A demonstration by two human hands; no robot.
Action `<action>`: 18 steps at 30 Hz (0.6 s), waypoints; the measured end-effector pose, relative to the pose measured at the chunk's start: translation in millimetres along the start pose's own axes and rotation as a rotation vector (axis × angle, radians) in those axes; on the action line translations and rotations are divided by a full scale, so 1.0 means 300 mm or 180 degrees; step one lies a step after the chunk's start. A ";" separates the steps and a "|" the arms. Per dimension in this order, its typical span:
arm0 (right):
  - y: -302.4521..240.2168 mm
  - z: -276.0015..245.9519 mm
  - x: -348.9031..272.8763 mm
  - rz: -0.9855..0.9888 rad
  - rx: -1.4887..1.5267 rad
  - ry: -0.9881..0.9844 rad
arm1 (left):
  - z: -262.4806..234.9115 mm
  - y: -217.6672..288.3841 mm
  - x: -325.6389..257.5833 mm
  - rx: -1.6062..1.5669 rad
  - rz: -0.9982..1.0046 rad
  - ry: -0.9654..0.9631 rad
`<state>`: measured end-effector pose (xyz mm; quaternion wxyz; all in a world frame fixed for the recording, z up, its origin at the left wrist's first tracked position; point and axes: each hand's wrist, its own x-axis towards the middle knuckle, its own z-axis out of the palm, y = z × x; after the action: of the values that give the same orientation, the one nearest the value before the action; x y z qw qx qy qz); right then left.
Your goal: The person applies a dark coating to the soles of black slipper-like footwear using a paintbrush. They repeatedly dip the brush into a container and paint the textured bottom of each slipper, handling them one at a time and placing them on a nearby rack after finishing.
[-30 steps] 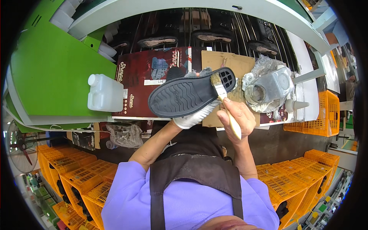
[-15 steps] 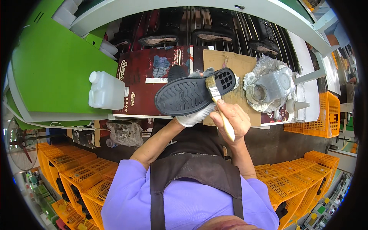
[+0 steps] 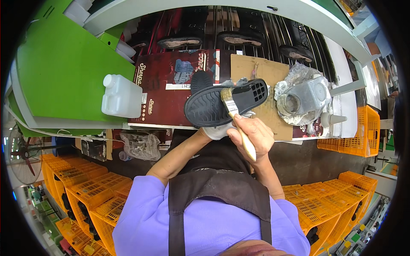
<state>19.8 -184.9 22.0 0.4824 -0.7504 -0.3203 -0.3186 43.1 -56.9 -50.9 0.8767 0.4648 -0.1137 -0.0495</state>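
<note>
A black shoe sole (image 3: 206, 110) lies tilted above the work surface, its wavy-ribbed face up and its gridded end to the right. My left hand (image 3: 218, 132), in a white glove, grips it from below; most of those fingers are hidden under the sole. Pinched in my bare right hand (image 3: 256, 135) is a flat paintbrush (image 3: 231, 107) with a pale wooden handle. Its bristles touch the sole near the middle, and the stretch just right of them looks smooth and dark. Behind the ribbed end sits a second black sole (image 3: 200, 80), partly covered.
To the left stands a white plastic jug (image 3: 122, 98). On the right, a clear container (image 3: 311, 96) rests in crumpled plastic, near a small nozzle bottle (image 3: 332, 119). Flattened cardboard (image 3: 260, 72) covers the surface. Black boots (image 3: 242, 36) line the rollers behind; orange crates (image 3: 326, 198) stand at the sides.
The brush has swept left along the sole, from beside the gridded end toward the ribbed middle. My left hand and the sole have shifted a little to the right.
</note>
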 end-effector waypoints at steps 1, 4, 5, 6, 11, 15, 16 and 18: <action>-0.001 0.002 0.000 -0.0004 0.0027 -0.0004 | 0.001 0.002 -0.002 0.0156 0.0106 -0.0093; -0.005 0.012 0.003 -0.0023 0.0117 -0.0016 | 0.001 -0.011 0.005 0.0111 0.0041 -0.0102; -0.006 0.017 0.004 -0.0031 0.0144 -0.0018 | -0.003 -0.017 0.007 0.0046 -0.0048 -0.0100; -0.008 0.020 0.004 -0.0034 0.0167 -0.0019 | -0.007 -0.020 0.004 0.0064 -0.0121 -0.0128; -0.014 0.026 0.009 -0.0041 0.0228 -0.0042 | -0.029 -0.025 -0.024 0.1227 -0.0169 -0.0598; -0.016 0.026 0.012 -0.0034 0.0268 -0.0106 | -0.044 -0.027 -0.037 0.2002 -0.0041 -0.0972; -0.015 0.026 0.012 -0.0041 0.0280 -0.0104 | -0.046 -0.027 -0.042 0.2120 -0.0022 -0.1053; -0.012 0.027 0.014 -0.0057 0.0310 -0.0099 | -0.046 -0.023 -0.047 0.2271 0.0003 -0.1180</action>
<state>20.8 -175.4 24.4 0.5105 -0.7280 -0.3495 -0.2953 32.9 -47.0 -66.2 0.6249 0.7232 -0.2801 -0.0895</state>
